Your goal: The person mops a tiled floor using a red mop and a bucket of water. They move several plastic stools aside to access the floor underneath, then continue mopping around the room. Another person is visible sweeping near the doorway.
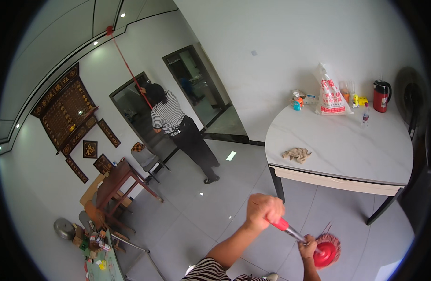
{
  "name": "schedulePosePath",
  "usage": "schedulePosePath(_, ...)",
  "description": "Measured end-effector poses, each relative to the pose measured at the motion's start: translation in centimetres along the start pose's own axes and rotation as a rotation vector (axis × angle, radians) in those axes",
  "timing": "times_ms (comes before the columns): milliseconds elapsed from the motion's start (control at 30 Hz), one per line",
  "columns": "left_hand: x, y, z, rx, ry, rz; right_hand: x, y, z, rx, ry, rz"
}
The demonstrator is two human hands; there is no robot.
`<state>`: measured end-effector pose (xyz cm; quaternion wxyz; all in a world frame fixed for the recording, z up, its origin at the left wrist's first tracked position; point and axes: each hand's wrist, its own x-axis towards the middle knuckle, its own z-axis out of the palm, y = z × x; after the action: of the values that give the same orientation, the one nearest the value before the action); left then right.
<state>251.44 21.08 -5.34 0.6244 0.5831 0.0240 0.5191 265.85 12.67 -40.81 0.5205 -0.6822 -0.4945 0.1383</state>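
Note:
A round mop [324, 254] with a red plastic head and a fringe of reddish strands is at the floor, lower right. Its metal handle rises to a red grip at the top. My left hand [264, 210] is closed around that red grip. Lower down the pole, near the mop head, my right hand [307, 246] is wrapped around the metal shaft. Behind the mop stands a white marble-look table [338, 147], on which a crumpled beige cloth [297, 154] lies near the front edge.
Another person [176, 116] stands ahead, raising a long red pole [126, 63] to the ceiling edge. The white table bears a plastic bag [330, 95], a bottle [365, 115] and a red kettle [381, 96]. At left are a grey chair [143, 159], a dark red wooden table [111, 184] and a cluttered green table [111, 260].

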Motion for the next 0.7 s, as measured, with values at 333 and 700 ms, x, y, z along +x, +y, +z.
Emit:
schedulePosePath(333, -4.2, -4.6, 8.8, -0.188, 0.069, -0.174, -11.0, 2.4, -12.9, -0.154, -0.206, 0.201)
schedulePosePath(700, -23.3, -20.1, 25.7, -0.183, -0.242, -0.984, -36.0, 15.9, -36.6, -0.587, -0.046, 0.788)
